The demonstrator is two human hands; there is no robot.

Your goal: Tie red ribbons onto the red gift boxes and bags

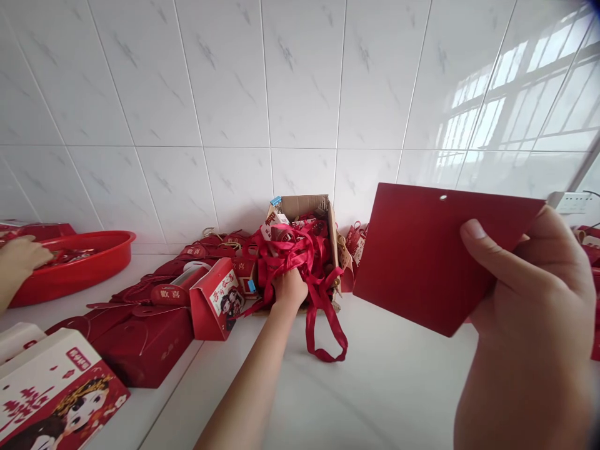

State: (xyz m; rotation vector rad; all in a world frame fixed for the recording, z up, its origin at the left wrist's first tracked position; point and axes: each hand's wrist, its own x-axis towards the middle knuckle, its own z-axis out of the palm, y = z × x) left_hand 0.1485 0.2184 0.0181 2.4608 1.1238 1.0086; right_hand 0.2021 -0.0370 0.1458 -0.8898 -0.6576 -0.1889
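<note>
My right hand (529, 269) is closed on a flat red card (422, 256), thumb across its front face and fingers behind. A small hole is punched near the card's top edge. My left hand (289, 289) reaches into a cardboard box (302, 204) against the wall, among tangled red ribbons (300, 247). Its fingers are hidden by the hand itself and the ribbons, so their grip does not show. One ribbon loop hangs out of the box onto the white surface. Some printed white and red packaging also shows inside the box.
At left, another person's hand (21, 259) is over a red plastic basin (94, 275). Dark red gift boxes (140, 340), a small printed red box (218, 300) and a white and red printed box (60, 394) stand left. A power strip (570, 202) is at right.
</note>
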